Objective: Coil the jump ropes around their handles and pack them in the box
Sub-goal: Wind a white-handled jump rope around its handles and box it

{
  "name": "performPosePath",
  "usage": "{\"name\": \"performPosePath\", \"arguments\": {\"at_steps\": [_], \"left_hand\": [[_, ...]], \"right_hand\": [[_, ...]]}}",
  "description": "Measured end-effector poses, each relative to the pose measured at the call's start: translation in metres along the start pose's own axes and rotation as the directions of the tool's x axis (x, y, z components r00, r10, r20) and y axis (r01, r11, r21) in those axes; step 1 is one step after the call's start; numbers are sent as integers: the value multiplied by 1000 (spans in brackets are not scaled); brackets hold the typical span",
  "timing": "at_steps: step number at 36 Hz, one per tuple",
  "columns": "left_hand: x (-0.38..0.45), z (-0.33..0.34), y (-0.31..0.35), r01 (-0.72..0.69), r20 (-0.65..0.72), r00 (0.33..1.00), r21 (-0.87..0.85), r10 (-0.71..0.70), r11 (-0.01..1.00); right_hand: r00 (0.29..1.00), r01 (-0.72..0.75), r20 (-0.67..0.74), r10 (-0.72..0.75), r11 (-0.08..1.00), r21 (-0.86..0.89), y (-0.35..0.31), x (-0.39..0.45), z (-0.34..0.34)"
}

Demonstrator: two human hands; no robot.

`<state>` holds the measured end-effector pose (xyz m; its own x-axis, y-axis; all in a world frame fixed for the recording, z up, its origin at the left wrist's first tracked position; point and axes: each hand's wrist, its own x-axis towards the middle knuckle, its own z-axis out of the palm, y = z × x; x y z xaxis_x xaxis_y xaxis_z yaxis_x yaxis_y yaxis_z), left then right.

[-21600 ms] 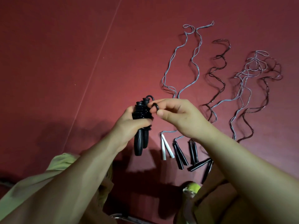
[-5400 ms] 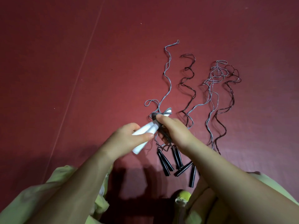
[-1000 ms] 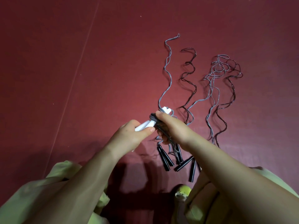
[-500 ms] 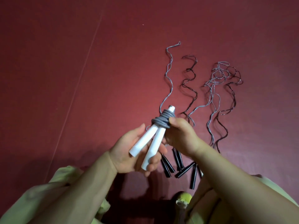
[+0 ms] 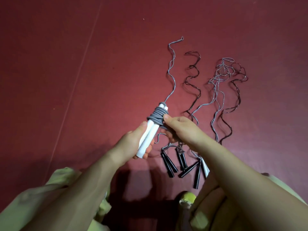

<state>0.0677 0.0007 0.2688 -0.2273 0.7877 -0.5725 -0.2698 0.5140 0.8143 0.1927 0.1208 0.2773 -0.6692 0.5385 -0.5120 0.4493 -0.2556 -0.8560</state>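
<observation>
White handles (image 5: 149, 136) of one jump rope, held side by side and tilted above the dark red floor (image 5: 66, 64), serve as the landmark. Left hand (image 5: 133, 144): fingers curled round the lower half of the pair, thumb along their left side. Grey cord (image 5: 157, 116): several turns coiled tightly round the upper ends of the handles; the remaining length leaves the top of the coil and trails in loose waves across the floor beyond them. Right hand (image 5: 179, 129): just right of the coil, thumb and fingers pinching the cord against the wound turns. Black handles (image 5: 181, 165): several lying on the floor below and to the right of the white pair, fanned at differing angles, partly hidden by the right forearm. Uncoiled ropes (image 5: 221, 90), dark and grey: spread in wavy lines on the floor to the right of the white handles, their far loops tangled together. Yellow-green garment (image 5: 63, 179): visible at the lower edge, beneath both arms. Packing box: not in view.
</observation>
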Motion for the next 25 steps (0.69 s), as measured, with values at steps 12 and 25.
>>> {"name": "performPosePath", "arguments": {"at_steps": [12,25], "left_hand": [[10,-15,-12,-23,-286,943,457,171,889],[9,-13,-12,2,-290,936,568,198,823]], "right_hand": [[998,-18,-66,19,1000,16,2,2,8],[1000,7,11,-6,995,-99,1,-2,11]]}}
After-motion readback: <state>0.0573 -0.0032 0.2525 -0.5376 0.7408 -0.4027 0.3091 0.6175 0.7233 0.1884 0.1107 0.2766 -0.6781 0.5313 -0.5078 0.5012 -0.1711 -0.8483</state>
